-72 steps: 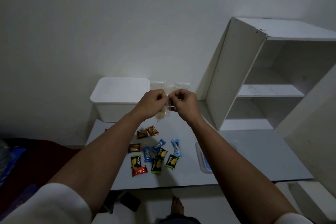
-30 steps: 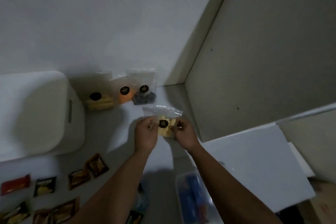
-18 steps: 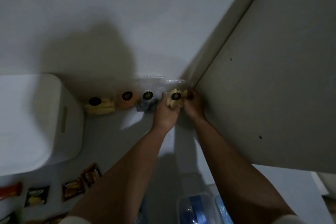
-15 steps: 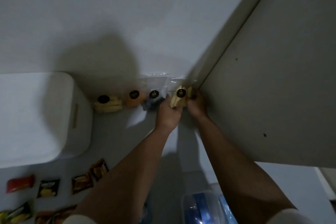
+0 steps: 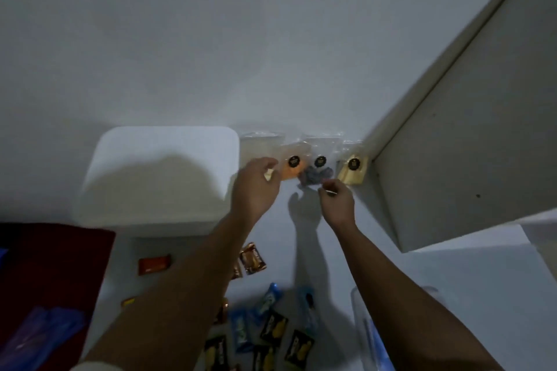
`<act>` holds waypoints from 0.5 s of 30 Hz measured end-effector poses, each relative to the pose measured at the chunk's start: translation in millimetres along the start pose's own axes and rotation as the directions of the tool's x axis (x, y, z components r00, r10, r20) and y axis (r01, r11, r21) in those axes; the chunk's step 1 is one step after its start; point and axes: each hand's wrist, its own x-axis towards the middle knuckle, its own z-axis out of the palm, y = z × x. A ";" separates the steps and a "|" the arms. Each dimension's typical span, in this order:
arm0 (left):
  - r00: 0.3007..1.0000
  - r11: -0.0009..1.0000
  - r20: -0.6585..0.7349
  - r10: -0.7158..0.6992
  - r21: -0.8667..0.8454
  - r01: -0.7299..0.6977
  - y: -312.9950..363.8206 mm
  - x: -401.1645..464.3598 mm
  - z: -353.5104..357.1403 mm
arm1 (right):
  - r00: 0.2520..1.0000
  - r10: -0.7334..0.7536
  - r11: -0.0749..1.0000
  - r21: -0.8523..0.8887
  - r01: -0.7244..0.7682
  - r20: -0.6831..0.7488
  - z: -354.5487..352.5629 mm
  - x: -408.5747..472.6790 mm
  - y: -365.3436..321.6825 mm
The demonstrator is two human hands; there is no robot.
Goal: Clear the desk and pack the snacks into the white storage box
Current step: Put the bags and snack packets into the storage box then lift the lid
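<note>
Four clear snack bags lean against the wall beside one white storage box. Left hand and right hand hover loosely curled, holding nothing.

This looks like a room in a home, dimly lit: a plain white desk pushed against a bare painted wall, with a white shelf unit standing on its right end. A lidded white storage box sits at the back, and small snack packets lie loose on the top (nothing like shop stock). Beside the desk's left edge there is dark red fabric, perhaps bedding.
</note>
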 end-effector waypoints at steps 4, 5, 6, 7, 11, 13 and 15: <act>0.975 0.985 -0.192 0.114 0.148 -0.086 -33.1 11.8 -106.7 | 0.988 -0.096 0.995 0.012 0.095 0.123 46.2 -24.2 -68.5; 0.958 0.978 -0.256 0.130 0.191 -0.081 -44.0 12.8 -131.3 | 0.982 -0.095 0.995 0.018 0.093 0.164 58.9 -29.5 -83.8; 0.938 0.971 -0.320 0.136 0.232 -0.061 -53.7 12.1 -154.1 | 0.978 -0.078 0.997 0.009 0.077 0.194 69.6 -36.5 -99.4; 0.921 0.967 -0.372 0.117 0.253 -0.021 -65.8 11.2 -175.2 | 0.974 -0.057 0.998 0.002 0.058 0.220 80.7 -40.5 -110.7; 0.910 0.933 -0.398 -0.121 0.267 0.241 -121.0 1.9 -237.7 | 0.953 0.102 0.995 -0.014 -0.103 0.284 112.4 -61.9 -140.0; 0.912 0.923 -0.320 -0.258 0.198 0.331 -142.6 -5.4 -252.9 | 0.946 0.154 0.988 -0.048 -0.146 0.284 123.5 -69.1 -141.7; 0.903 0.915 -0.214 -0.372 0.078 0.396 -155.3 -12.5 -257.0 | 0.959 0.136 0.990 -0.056 -0.126 0.249 130.6 -75.9 -141.1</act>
